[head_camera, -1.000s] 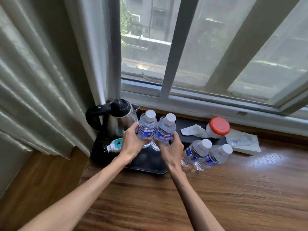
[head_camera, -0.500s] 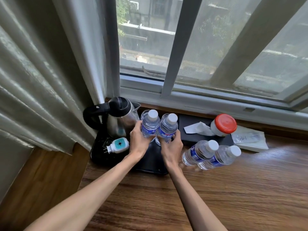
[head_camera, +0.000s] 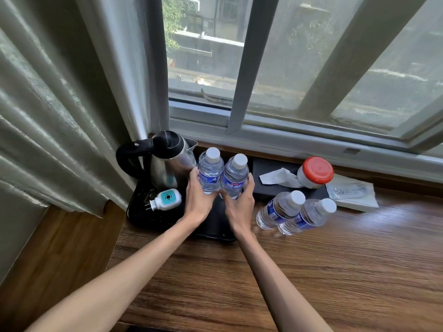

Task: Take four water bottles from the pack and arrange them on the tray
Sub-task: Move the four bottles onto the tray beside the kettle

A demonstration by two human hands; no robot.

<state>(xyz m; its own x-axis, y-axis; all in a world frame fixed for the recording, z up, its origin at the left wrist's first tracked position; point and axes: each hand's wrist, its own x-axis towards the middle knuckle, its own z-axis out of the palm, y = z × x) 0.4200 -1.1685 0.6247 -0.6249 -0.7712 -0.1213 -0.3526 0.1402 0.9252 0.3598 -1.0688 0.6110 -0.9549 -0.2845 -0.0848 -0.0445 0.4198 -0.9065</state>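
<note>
each hand [head_camera: 197,202] [head_camera: 240,204] grips one upright bottle [head_camera: 210,172] [head_camera: 234,177] over the tray [head_camera: 153,215].

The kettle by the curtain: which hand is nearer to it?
Left. The left hand grips a bottle right beside the kettle. The right hand holds the next bottle, farther from the kettle.
</note>
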